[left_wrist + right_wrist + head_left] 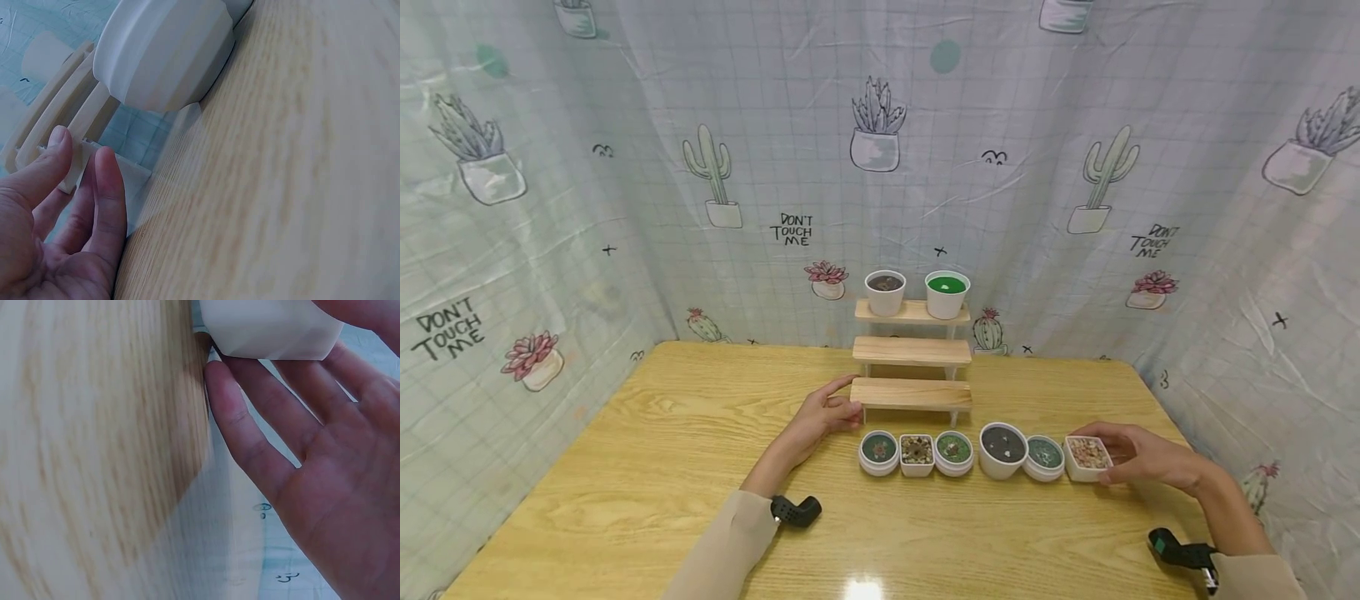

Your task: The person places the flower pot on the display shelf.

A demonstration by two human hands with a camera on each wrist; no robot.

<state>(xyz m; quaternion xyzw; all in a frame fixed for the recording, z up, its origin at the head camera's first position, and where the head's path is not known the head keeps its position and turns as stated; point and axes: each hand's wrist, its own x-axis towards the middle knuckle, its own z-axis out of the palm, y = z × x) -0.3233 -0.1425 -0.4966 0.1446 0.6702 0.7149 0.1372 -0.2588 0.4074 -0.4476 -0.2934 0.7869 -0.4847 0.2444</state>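
My left hand (822, 419) grips the left end of the lowest step of a three-step wooden display stand (912, 392). In the left wrist view the thumb (53, 153) lies on one side of that step and the fingers are curled on the other. At the right end of a row of pots, my right hand (1157, 457) holds a small square white pot (1088, 452) with pinkish pebbles, thumb at the front and index finger behind. The right wrist view shows the other fingers beside the white pot (269, 331), low at the tabletop.
Several white pots stand before the stand: a round green-topped one (878, 454), a square pebbled one (917, 454), a larger dark-topped one (1002, 450) and others. Two cups, one brown-topped (885, 292), one green-topped (947, 294), occupy the top step. A printed curtain (925, 192) surrounds the table (700, 433).
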